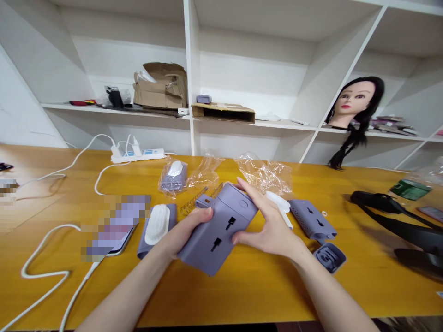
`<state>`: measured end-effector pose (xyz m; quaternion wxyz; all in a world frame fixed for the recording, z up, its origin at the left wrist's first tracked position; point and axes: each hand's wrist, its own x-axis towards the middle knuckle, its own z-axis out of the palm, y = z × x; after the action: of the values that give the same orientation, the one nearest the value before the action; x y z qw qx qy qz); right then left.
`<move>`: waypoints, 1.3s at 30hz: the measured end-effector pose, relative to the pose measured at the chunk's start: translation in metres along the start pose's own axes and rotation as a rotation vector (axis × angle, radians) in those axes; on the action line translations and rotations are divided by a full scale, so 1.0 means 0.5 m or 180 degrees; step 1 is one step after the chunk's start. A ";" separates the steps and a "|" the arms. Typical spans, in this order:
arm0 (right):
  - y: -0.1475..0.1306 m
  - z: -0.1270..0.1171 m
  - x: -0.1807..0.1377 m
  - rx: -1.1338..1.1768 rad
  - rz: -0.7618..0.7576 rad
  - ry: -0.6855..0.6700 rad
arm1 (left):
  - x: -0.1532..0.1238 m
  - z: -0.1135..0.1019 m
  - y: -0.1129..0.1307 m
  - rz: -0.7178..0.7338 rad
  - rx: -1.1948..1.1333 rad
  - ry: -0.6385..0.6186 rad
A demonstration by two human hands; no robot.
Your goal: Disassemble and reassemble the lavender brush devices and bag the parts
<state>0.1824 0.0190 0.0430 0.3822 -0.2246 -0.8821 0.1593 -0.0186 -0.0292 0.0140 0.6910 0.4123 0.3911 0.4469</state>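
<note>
Between my two hands, above the table, I hold a tilted purple plastic case (207,249) with two black slots in its face and a capped upper end. My left hand (185,228) grips its left side, the thumb lying near a small purple tab (205,201). On the other side, my right hand (273,226) closes round the upper end with fingers and thumb. Coiled metal springs (190,206) lie just behind the case. To its left is another purple case (142,244) with a white ribbed piece (157,224) on it.
A slotted purple case (308,214) and a hollow purple cap (330,257) lie at right, near a black strapped object (398,221). Clear plastic bags (265,173) lie behind. At left are a phone (121,246), white cables and a power strip (138,156). Shelves stand at the back.
</note>
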 end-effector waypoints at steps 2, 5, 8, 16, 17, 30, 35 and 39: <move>0.003 0.000 0.000 0.0018 -0.0080 -0.0012 | 0.001 0.003 0.000 0.0142 0.0098 0.0019; 0.007 0.001 0.004 0.0101 -0.0104 -0.0121 | 0.004 0.003 -0.001 0.0198 0.0179 0.0105; 0.011 0.001 0.009 0.0097 -0.0107 -0.0228 | 0.005 0.003 -0.001 0.0189 0.0252 0.0280; 0.015 -0.010 0.010 0.0711 0.0252 -0.0245 | 0.007 -0.005 0.005 -0.0034 0.0189 0.0041; 0.015 -0.013 0.010 0.0936 0.0381 -0.0245 | 0.008 -0.008 0.004 0.0010 0.0229 -0.0006; 0.031 -0.024 0.001 0.1169 0.0972 -0.0636 | 0.005 -0.025 0.015 0.0111 0.1461 -0.0144; 0.032 -0.030 -0.001 0.1077 0.0851 -0.0776 | -0.002 -0.024 0.030 0.0191 0.1954 -0.0295; 0.029 -0.025 -0.005 0.1007 0.0787 -0.0799 | -0.006 -0.022 0.029 0.0008 0.1926 -0.0248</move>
<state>0.1974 0.0317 0.0433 0.2776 -0.2468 -0.8525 0.3678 -0.0337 -0.0257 0.0237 0.5507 0.6167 0.4791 0.2948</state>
